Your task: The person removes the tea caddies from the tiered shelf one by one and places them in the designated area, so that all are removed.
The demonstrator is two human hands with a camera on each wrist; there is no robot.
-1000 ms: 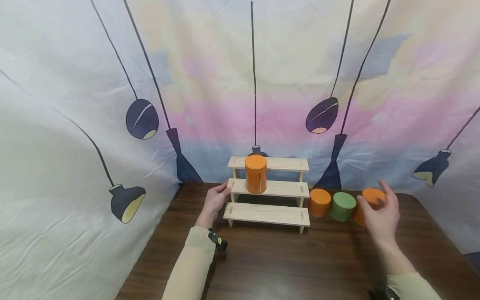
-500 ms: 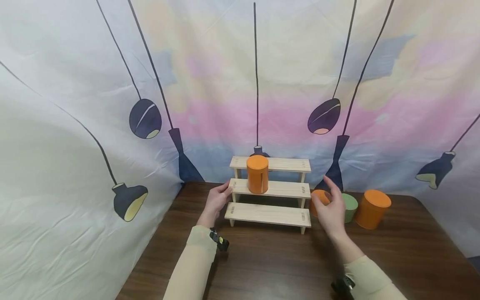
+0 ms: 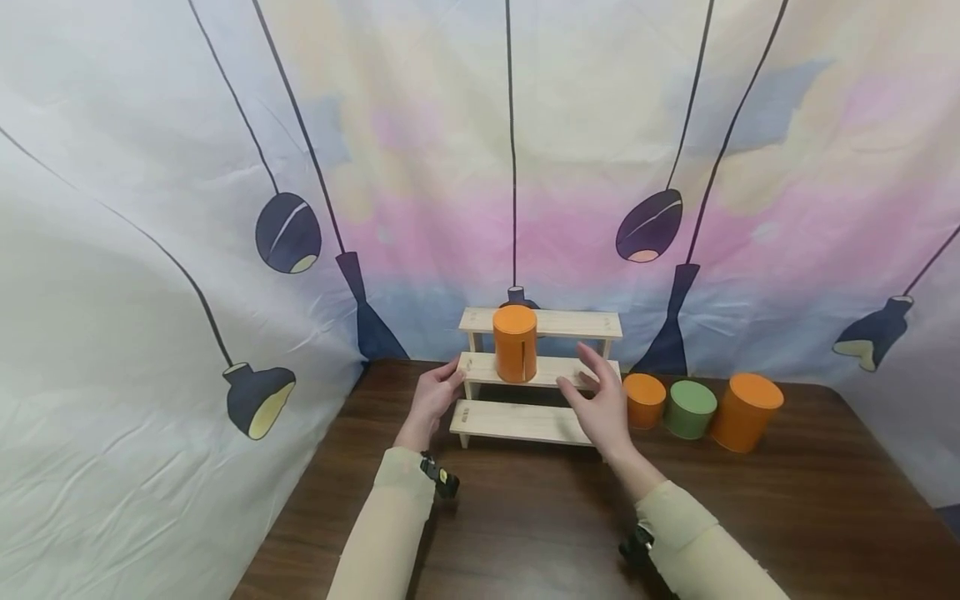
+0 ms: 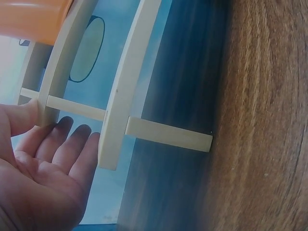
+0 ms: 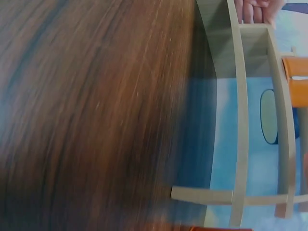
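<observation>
A wooden three-step display stand (image 3: 517,421) stands on the table. On its middle step is an upright orange canister (image 3: 515,346), a vertical seam down its front. My left hand (image 3: 430,406) pinches the left end of that step; in the left wrist view the thumb lies on the step (image 4: 62,72) and the fingers are beneath. My right hand (image 3: 602,410), fingers spread and holding nothing, hovers before the stand's right end and hides part of it. The right wrist view shows the stand's legs and steps (image 5: 240,144) and the left hand's fingers (image 5: 254,10).
Right of the stand, in a row on the dark wooden table (image 3: 525,533), are a short orange canister (image 3: 644,402), a short green canister (image 3: 690,411) and a taller orange canister (image 3: 746,413). A fabric backdrop (image 3: 450,167) with printed lamps hangs behind.
My right hand has moved left from the tall orange canister, past the short ones, to the front of the stand. The left hand keeps its grip on the step.
</observation>
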